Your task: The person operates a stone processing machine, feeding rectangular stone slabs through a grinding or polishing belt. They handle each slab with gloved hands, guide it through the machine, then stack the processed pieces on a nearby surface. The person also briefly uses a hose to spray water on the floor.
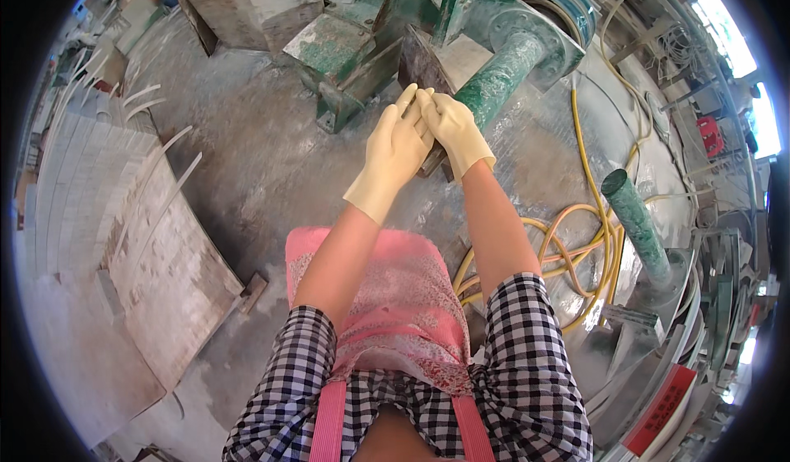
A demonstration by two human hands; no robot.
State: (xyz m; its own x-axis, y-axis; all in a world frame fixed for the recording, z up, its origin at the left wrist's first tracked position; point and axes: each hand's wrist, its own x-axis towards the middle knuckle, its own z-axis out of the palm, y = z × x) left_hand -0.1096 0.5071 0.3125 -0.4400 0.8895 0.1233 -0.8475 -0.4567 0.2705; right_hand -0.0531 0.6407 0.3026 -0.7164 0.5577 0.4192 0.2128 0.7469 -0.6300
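Observation:
Both my hands wear cream rubber gloves and meet in front of me at chest height. My left hand lies against the fingers of my right hand, their fingertips touching. A dark stone slab stands on edge just behind and under them, its lower end showing below my right wrist. Whether either hand grips the slab or only the other glove is hidden. I wear a pink apron over a checked shirt.
A green stone-cutting machine with a cylindrical arm stands beyond my hands. Yellow hoses coil on the wet, dusty floor to my right beside a green post. Grey stone slabs lie stacked on my left.

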